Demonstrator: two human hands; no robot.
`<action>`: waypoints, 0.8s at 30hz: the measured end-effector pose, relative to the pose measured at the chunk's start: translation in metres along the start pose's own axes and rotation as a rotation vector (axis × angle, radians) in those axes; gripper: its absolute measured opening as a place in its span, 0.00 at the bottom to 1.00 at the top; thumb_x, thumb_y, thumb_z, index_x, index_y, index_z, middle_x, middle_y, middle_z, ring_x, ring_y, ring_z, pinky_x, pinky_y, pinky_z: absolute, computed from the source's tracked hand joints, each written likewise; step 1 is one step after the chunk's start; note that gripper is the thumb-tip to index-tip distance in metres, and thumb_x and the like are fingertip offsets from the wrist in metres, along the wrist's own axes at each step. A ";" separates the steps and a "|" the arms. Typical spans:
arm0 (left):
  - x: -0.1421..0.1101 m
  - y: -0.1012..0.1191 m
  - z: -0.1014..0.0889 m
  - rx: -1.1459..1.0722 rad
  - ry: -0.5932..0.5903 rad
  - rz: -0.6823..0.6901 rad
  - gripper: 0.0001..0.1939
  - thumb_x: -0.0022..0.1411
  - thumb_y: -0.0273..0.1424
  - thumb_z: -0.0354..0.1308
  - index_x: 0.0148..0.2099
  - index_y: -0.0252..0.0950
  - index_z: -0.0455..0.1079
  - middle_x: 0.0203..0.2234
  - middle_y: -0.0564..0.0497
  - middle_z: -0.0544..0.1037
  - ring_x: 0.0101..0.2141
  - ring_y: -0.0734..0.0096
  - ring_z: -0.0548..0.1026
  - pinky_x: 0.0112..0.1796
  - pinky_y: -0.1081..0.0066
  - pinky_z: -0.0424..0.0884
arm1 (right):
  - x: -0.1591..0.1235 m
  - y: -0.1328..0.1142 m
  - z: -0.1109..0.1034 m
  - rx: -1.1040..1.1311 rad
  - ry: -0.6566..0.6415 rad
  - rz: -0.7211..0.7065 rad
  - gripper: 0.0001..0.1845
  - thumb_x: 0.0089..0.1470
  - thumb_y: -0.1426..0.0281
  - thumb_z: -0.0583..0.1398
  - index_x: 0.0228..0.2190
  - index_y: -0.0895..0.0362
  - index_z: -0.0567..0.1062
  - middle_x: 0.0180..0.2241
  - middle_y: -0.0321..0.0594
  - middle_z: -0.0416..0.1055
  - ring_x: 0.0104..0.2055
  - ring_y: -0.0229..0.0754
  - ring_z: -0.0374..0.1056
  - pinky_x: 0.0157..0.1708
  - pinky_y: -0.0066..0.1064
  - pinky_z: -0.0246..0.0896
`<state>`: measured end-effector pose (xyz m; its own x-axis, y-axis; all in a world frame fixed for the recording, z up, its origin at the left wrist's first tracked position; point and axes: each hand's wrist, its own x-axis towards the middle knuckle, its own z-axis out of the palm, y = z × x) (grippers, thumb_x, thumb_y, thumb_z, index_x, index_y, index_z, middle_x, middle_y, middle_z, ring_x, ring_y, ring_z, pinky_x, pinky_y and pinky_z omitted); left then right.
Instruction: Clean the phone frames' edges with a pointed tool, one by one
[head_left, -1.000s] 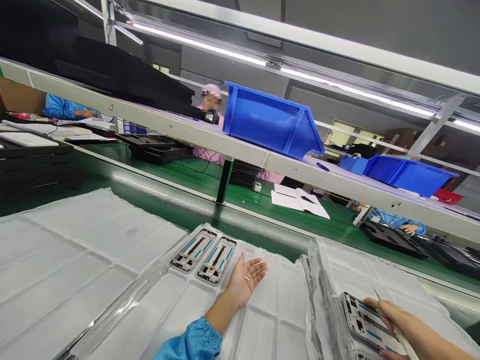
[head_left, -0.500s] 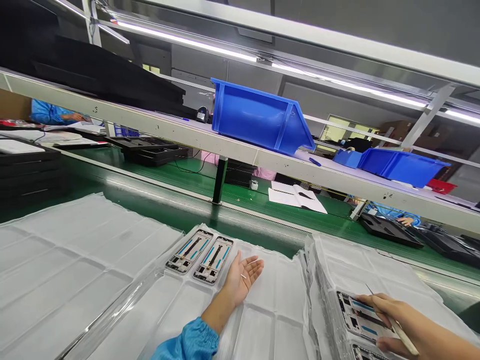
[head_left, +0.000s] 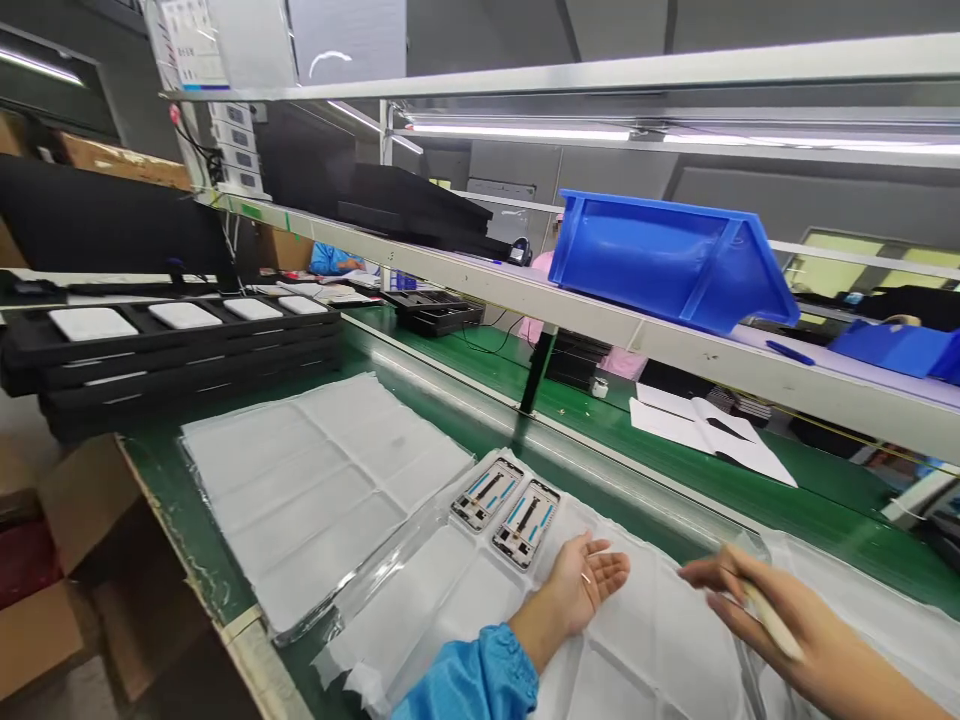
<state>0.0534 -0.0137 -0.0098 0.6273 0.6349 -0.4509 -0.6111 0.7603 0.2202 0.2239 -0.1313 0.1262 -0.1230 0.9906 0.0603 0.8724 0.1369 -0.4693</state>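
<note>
My left hand (head_left: 585, 585) lies palm up on a white-lined plastic tray (head_left: 450, 590), fingers apart, with a tiny pale sliver on the palm. Just beyond its fingertips sit two phone mid-frames (head_left: 487, 493) (head_left: 526, 523), side by side in their tray pockets. My right hand (head_left: 757, 615) hangs over the tray's right part and grips a pale stick tool (head_left: 769, 620), whose tip is hidden by my fingers. It touches neither the left hand nor the frames.
A stack of white-lined trays (head_left: 892, 640) sits at lower right. Black foam trays holding white pieces (head_left: 172, 330) stand at left. Beyond the green conveyor (head_left: 600, 425) lie papers (head_left: 712, 440), under a shelf with a blue bin (head_left: 667, 260).
The view has swung left and levelled. My right hand has left the phone frame on the stack and moved left over the tray, carrying the tool. My left hand stays palm up.
</note>
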 end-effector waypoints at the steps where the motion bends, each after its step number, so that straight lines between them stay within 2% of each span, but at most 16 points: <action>1: 0.000 0.000 0.000 -0.003 0.009 0.006 0.11 0.66 0.33 0.51 0.42 0.27 0.66 0.28 0.36 0.78 0.25 0.64 0.77 0.34 0.69 0.72 | 0.028 -0.015 0.010 0.077 -0.026 -0.041 0.13 0.58 0.56 0.54 0.28 0.50 0.61 0.45 0.47 0.77 0.48 0.53 0.73 0.47 0.43 0.69; 3: 0.001 -0.001 0.001 -0.009 0.021 0.017 0.09 0.65 0.31 0.50 0.40 0.28 0.66 0.27 0.37 0.77 0.25 0.64 0.76 0.33 0.69 0.71 | 0.083 -0.035 0.035 0.167 -0.074 -0.090 0.09 0.53 0.64 0.55 0.27 0.51 0.57 0.42 0.45 0.78 0.45 0.49 0.73 0.44 0.39 0.68; 5: 0.002 -0.002 0.001 -0.018 0.023 0.021 0.09 0.64 0.29 0.48 0.38 0.28 0.66 0.26 0.36 0.77 0.24 0.64 0.75 0.33 0.68 0.71 | 0.132 -0.042 0.063 0.172 -0.099 -0.062 0.08 0.48 0.72 0.54 0.26 0.51 0.56 0.39 0.43 0.78 0.42 0.45 0.73 0.40 0.34 0.67; 7: 0.003 -0.003 0.001 -0.033 0.018 0.015 0.09 0.62 0.28 0.48 0.36 0.29 0.66 0.27 0.36 0.76 0.24 0.63 0.75 0.34 0.67 0.70 | 0.170 -0.041 0.090 0.152 -0.091 -0.049 0.10 0.46 0.77 0.53 0.25 0.51 0.55 0.35 0.41 0.77 0.39 0.42 0.73 0.37 0.30 0.64; 9: 0.004 -0.005 0.000 -0.055 0.004 -0.002 0.09 0.61 0.28 0.48 0.34 0.30 0.67 0.26 0.36 0.76 0.24 0.62 0.75 0.33 0.66 0.70 | 0.196 -0.038 0.112 0.104 -0.068 -0.041 0.13 0.44 0.79 0.54 0.23 0.52 0.55 0.30 0.38 0.75 0.35 0.41 0.70 0.34 0.28 0.60; 11: 0.005 -0.005 0.000 -0.073 -0.013 -0.023 0.10 0.61 0.28 0.48 0.31 0.31 0.68 0.25 0.38 0.75 0.25 0.61 0.74 0.33 0.66 0.69 | 0.209 -0.034 0.127 0.037 -0.046 -0.032 0.14 0.42 0.82 0.54 0.22 0.52 0.56 0.25 0.34 0.71 0.30 0.40 0.66 0.32 0.28 0.55; 14: 0.006 -0.004 0.002 -0.052 -0.027 -0.072 0.15 0.61 0.28 0.45 0.28 0.27 0.70 0.24 0.37 0.73 0.26 0.61 0.74 0.37 0.65 0.69 | 0.217 -0.028 0.139 -0.055 -0.032 -0.010 0.15 0.41 0.83 0.54 0.22 0.52 0.56 0.21 0.31 0.64 0.26 0.39 0.59 0.30 0.29 0.48; 17: 0.006 -0.001 0.005 -0.031 -0.008 -0.110 0.20 0.63 0.28 0.43 0.26 0.25 0.71 0.24 0.38 0.72 0.26 0.61 0.73 0.39 0.64 0.69 | 0.223 -0.023 0.142 -0.125 -0.033 0.030 0.15 0.43 0.84 0.53 0.22 0.51 0.55 0.19 0.30 0.62 0.24 0.39 0.57 0.28 0.29 0.45; 21: 0.010 -0.002 0.005 -0.027 0.032 -0.117 0.20 0.63 0.28 0.43 0.24 0.28 0.70 0.24 0.39 0.72 0.25 0.64 0.71 0.39 0.64 0.68 | 0.230 -0.024 0.145 -0.199 -0.031 0.074 0.15 0.43 0.83 0.53 0.22 0.51 0.55 0.17 0.29 0.59 0.22 0.39 0.56 0.27 0.29 0.43; 24: 0.015 -0.008 0.000 -0.033 -0.005 -0.107 0.19 0.63 0.30 0.46 0.24 0.29 0.71 0.26 0.36 0.73 0.25 0.63 0.73 0.41 0.63 0.68 | 0.228 -0.031 0.147 -0.247 -0.026 0.061 0.15 0.44 0.83 0.54 0.22 0.51 0.55 0.17 0.30 0.57 0.23 0.40 0.56 0.27 0.30 0.41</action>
<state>0.0677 -0.0097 -0.0180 0.6921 0.5514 -0.4657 -0.5563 0.8187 0.1425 0.0992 0.0897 0.0245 -0.0759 0.9970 0.0148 0.9672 0.0772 -0.2420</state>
